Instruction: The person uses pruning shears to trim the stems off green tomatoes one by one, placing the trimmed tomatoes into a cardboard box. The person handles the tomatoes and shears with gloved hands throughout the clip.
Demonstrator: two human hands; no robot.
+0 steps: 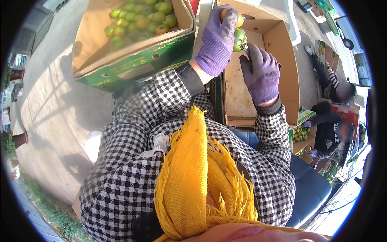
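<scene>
My left hand (pixel 218 39), in a purple work glove, holds tomatoes: an orange tomato (pixel 239 21) by the fingers and a green tomato (pixel 239 39) below it. The green one's stem end faces my right hand (pixel 261 71), which wears a matching glove. Between the right thumb and fingers is a small dark metal cutting tool (pixel 247 52), its tip at the stem; its exact kind is unclear. Both hands are above a cardboard box (pixel 281 66) whose visible bottom is stained. At the left, a green-printed cardboard box (pixel 136 65) holds many green tomatoes (pixel 142 22), some turning orange.
Two other people sit at the right, one in dark clothes (pixel 326 130) beside a box of green fruit (pixel 300 134), one in striped sleeves (pixel 332 77) near a banana-print carton (pixel 320 50). A blue seat (pixel 308 187) is under me. Concrete floor (pixel 45 121) stretches left.
</scene>
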